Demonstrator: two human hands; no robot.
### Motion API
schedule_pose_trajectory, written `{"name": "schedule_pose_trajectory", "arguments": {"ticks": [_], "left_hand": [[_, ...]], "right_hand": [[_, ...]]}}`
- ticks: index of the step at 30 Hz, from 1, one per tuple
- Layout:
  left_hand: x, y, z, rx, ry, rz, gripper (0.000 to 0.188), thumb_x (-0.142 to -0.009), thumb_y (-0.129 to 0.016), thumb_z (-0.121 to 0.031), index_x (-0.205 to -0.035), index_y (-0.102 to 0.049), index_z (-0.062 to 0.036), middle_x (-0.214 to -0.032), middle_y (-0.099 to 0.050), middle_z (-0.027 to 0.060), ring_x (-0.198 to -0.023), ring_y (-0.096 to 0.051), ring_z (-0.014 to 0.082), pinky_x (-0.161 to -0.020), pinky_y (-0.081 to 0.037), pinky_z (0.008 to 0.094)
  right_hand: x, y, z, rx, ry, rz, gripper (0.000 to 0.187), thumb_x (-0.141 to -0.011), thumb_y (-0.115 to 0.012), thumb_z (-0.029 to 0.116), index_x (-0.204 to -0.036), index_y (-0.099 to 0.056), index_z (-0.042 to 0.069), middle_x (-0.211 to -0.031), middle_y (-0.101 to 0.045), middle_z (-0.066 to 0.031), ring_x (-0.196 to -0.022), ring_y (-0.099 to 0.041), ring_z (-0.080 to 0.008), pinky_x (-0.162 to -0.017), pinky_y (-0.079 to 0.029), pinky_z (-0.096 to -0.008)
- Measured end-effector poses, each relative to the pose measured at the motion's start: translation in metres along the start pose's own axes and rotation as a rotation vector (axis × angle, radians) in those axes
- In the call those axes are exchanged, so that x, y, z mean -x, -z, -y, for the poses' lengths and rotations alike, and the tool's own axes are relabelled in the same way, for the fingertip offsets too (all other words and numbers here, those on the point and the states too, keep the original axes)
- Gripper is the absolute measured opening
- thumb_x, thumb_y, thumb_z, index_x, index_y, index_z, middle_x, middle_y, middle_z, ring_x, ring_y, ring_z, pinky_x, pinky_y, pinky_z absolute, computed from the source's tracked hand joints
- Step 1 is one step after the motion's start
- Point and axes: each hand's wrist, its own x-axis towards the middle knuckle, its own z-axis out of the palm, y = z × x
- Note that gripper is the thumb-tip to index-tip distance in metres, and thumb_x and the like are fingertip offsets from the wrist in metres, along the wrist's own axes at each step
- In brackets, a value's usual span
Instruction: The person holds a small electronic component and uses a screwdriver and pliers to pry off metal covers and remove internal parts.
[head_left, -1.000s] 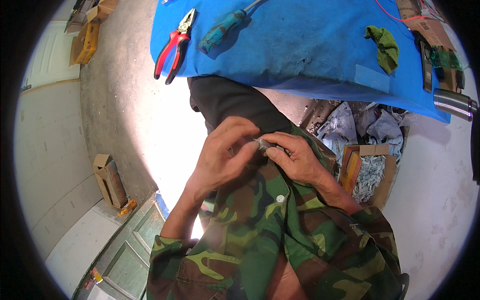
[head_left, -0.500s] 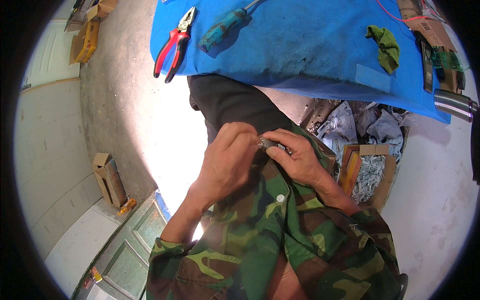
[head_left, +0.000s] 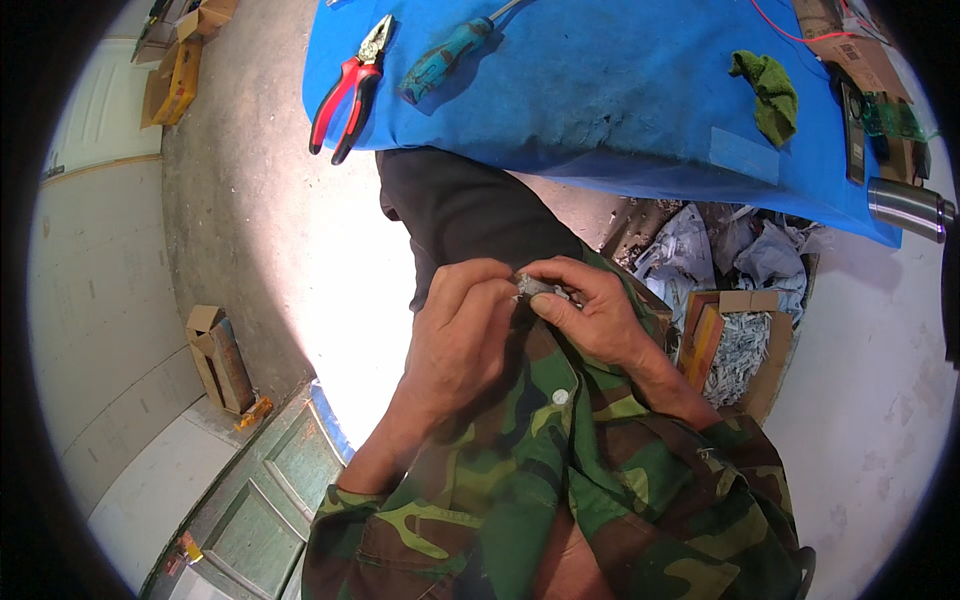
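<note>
Over my lap, my right hand (head_left: 594, 312) pinches a small grey metal-looking part (head_left: 538, 287) between thumb and fingers. Most of that part is covered by the fingers, so its exact kind does not show. My left hand (head_left: 462, 325) is closed right beside it, fingertips at the part's left end. Whatever those fingertips hold is hidden. Beyond my knee, red-and-black pliers (head_left: 345, 105) lie at the near left edge of the blue-covered table (head_left: 600, 90). To their right lies a screwdriver with a teal handle (head_left: 445, 62).
A green cloth (head_left: 772, 98) and a metal cylinder (head_left: 905, 208) are at the table's right. Below, a cardboard box (head_left: 765, 385) holds many small pale pieces, beside crumpled plastic bags (head_left: 680, 250). On the left floor stands a narrow carton (head_left: 222, 365) near a green panelled board (head_left: 260, 520).
My left hand has shifted slightly down and turned, its fingers now more bent beside the part. The right hand keeps its pinch nearly in place.
</note>
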Motion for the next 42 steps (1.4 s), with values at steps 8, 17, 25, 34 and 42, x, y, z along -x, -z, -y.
{"name": "schedule_pose_trajectory", "arguments": {"ticks": [8, 17, 25, 34, 42], "left_hand": [[0.008, 0.0, 0.006, 0.21, 0.143, 0.052, 0.02, -0.09, -0.077, 0.001, -0.108, -0.07, 0.0006, -0.109, -0.069, 0.0122, -0.083, -0.067, 0.0183, -0.069, -0.053, 0.028], [0.007, 0.001, 0.007, 0.376, 0.351, 0.094, 0.029, -0.091, -0.08, -0.002, -0.118, -0.07, 0.0024, -0.108, -0.07, 0.0073, -0.082, -0.066, 0.0103, -0.071, -0.053, 0.0236], [0.002, 0.002, 0.014, 0.379, 0.241, 0.098, 0.018, -0.092, -0.077, 0.0, -0.11, -0.074, 0.0022, -0.103, -0.073, 0.0107, -0.086, -0.069, 0.0165, -0.075, -0.055, 0.0281], [0.006, -0.003, 0.009, 0.169, 0.082, 0.045, 0.013, -0.09, -0.074, 0.005, -0.101, -0.068, 0.0007, -0.094, -0.068, 0.0139, -0.079, -0.068, 0.0268, -0.069, -0.054, 0.0341], [0.001, -0.007, -0.004, 0.148, -0.033, -0.023, 0.014, -0.09, -0.069, 0.009, -0.098, -0.064, -0.0003, -0.089, -0.065, 0.0147, -0.074, -0.066, 0.0309, -0.065, -0.053, 0.0374]], "right_hand": [[0.004, 0.0, 0.0, -0.131, -0.078, -0.014, 0.032, -0.096, -0.072, 0.005, -0.128, -0.069, 0.0, -0.112, -0.071, -0.0017, -0.098, -0.063, -0.0072, -0.085, -0.051, -0.024], [0.003, 0.001, 0.001, -0.127, -0.085, -0.005, 0.031, -0.095, -0.074, 0.005, -0.125, -0.071, 0.0, -0.109, -0.071, -0.002, -0.096, -0.064, -0.0069, -0.084, -0.051, -0.0243], [0.002, 0.005, 0.002, -0.078, -0.072, 0.044, 0.03, -0.094, -0.075, 0.005, -0.123, -0.072, 0.0, -0.109, -0.071, -0.0024, -0.097, -0.065, -0.0079, -0.083, -0.052, -0.0252], [0.001, 0.004, 0.003, -0.145, -0.104, 0.043, 0.03, -0.095, -0.073, 0.003, -0.125, -0.071, -0.002, -0.114, -0.072, -0.0035, -0.104, -0.066, -0.0089, -0.09, -0.054, -0.0264], [0.005, 0.009, 0.002, -0.464, -0.229, 0.092, 0.034, -0.097, -0.072, 0.002, -0.13, -0.066, -0.004, -0.115, -0.072, -0.004, -0.103, -0.067, -0.0079, -0.09, -0.055, -0.0243]]}}
